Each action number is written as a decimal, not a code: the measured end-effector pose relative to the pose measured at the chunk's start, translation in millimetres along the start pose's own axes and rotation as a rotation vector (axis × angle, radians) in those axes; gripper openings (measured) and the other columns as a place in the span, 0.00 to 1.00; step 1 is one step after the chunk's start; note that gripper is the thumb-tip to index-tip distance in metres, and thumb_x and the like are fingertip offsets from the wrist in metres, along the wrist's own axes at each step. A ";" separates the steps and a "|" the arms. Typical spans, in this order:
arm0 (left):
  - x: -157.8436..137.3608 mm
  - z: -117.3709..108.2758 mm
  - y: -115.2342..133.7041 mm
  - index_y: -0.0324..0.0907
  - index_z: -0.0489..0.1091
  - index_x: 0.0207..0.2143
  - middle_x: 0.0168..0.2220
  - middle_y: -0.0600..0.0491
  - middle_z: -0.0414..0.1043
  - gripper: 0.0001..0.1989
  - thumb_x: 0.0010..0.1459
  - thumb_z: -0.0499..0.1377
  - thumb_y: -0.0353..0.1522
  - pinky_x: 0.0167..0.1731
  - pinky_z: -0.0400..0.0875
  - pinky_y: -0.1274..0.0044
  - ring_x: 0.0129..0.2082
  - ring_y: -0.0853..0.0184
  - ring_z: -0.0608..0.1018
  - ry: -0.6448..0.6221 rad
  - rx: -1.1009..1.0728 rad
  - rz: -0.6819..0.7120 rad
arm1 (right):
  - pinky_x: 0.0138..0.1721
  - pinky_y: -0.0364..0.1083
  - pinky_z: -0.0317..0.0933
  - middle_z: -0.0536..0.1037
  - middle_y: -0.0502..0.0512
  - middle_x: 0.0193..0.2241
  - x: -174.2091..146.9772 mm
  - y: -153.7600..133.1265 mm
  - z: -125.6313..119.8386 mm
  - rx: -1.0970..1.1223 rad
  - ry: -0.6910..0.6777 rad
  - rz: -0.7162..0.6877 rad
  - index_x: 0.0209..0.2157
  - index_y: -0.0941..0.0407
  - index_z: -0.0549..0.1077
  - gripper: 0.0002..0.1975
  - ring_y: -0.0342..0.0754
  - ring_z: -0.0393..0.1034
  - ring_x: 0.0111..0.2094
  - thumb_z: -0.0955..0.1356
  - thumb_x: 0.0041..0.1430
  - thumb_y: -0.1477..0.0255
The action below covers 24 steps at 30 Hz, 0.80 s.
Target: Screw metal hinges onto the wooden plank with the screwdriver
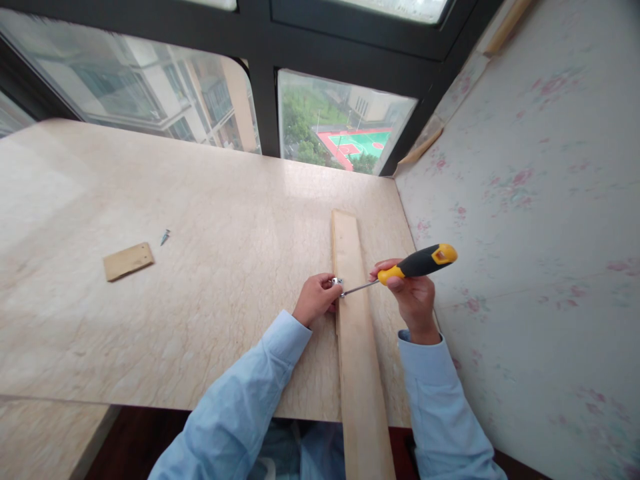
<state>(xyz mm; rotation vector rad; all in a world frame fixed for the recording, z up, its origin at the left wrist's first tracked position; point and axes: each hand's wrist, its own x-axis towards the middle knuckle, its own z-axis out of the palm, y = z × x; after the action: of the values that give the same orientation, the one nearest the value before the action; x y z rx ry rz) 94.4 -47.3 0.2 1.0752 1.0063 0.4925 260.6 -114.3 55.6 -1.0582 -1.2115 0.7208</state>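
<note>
A long wooden board point(356, 320) lies on the stone sill, its near end sticking out past the front edge. At the board's left edge, my left hand point(317, 297) pinches a small shiny metal piece point(337, 282), whose exact kind I cannot make out. My right hand point(414, 300) is closed around a yellow and black screwdriver point(419, 263), held slanted with its handle up to the right. The screwdriver's shaft crosses over the board, and its tip meets the metal piece beside my left fingertips.
A small wooden plate point(129, 262) with holes lies at the left, with what looks like a couple of screws point(165, 237) beside it. A dark-framed window point(265, 87) bounds the back of the sill point(225, 220). The flowered wall point(520, 253) stands close at the right.
</note>
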 end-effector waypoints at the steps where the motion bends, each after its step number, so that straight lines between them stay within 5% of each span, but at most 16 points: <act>1: 0.1 0.0 0.3 0.35 0.75 0.42 0.33 0.50 0.77 0.14 0.53 0.58 0.27 0.19 0.73 0.80 0.26 0.67 0.78 -0.001 0.001 -0.001 | 0.38 0.48 0.70 0.80 0.53 0.34 0.2 -0.1 -0.3 -0.002 -0.004 0.002 0.39 0.52 0.79 0.08 0.47 0.75 0.33 0.72 0.60 0.65; 7: -0.4 0.6 2.1 0.36 0.75 0.41 0.33 0.50 0.77 0.12 0.53 0.58 0.27 0.19 0.73 0.80 0.26 0.68 0.78 -0.005 0.003 -0.005 | 0.41 0.48 0.71 0.81 0.53 0.38 1.2 -2.3 -3.8 -0.010 -0.064 0.036 0.42 0.51 0.79 0.10 0.47 0.77 0.36 0.72 0.60 0.64; 12: -1.3 0.4 1.7 0.36 0.74 0.39 0.30 0.53 0.76 0.11 0.52 0.59 0.28 0.19 0.73 0.79 0.24 0.69 0.76 0.014 0.007 0.003 | 0.48 0.54 0.71 0.82 0.52 0.44 -1.4 -1.3 5.7 0.059 -0.039 0.043 0.51 0.47 0.75 0.24 0.52 0.78 0.42 0.76 0.52 0.63; 18: -2.0 0.9 1.9 0.37 0.74 0.38 0.27 0.55 0.73 0.10 0.52 0.60 0.28 0.19 0.73 0.79 0.23 0.70 0.75 0.032 0.017 0.017 | 0.38 0.50 0.71 0.81 0.50 0.30 -5.8 3.6 30.5 -0.086 0.145 -0.073 0.33 0.51 0.79 0.12 0.50 0.76 0.34 0.76 0.50 0.60; 21: -1.7 0.8 1.4 0.37 0.74 0.38 0.28 0.54 0.74 0.10 0.52 0.60 0.29 0.20 0.74 0.79 0.24 0.70 0.76 0.022 0.000 0.012 | 0.37 0.50 0.71 0.82 0.55 0.36 -5.3 1.7 33.8 -0.096 0.104 -0.017 0.42 0.52 0.77 0.17 0.51 0.77 0.37 0.69 0.61 0.55; 24: -1.2 0.3 -0.6 0.37 0.74 0.38 0.29 0.53 0.75 0.10 0.52 0.60 0.30 0.20 0.73 0.80 0.25 0.69 0.77 0.001 -0.026 0.019 | 0.47 0.55 0.69 0.77 0.59 0.54 -4.1 -4.7 30.0 -0.010 -0.012 0.030 0.57 0.50 0.68 0.23 0.54 0.73 0.52 0.63 0.66 0.55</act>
<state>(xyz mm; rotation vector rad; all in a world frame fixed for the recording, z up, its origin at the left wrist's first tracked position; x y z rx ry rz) 94.0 -48.6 0.3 1.0621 0.9889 0.5204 230.2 -112.1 58.6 -1.0840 -1.2129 0.7464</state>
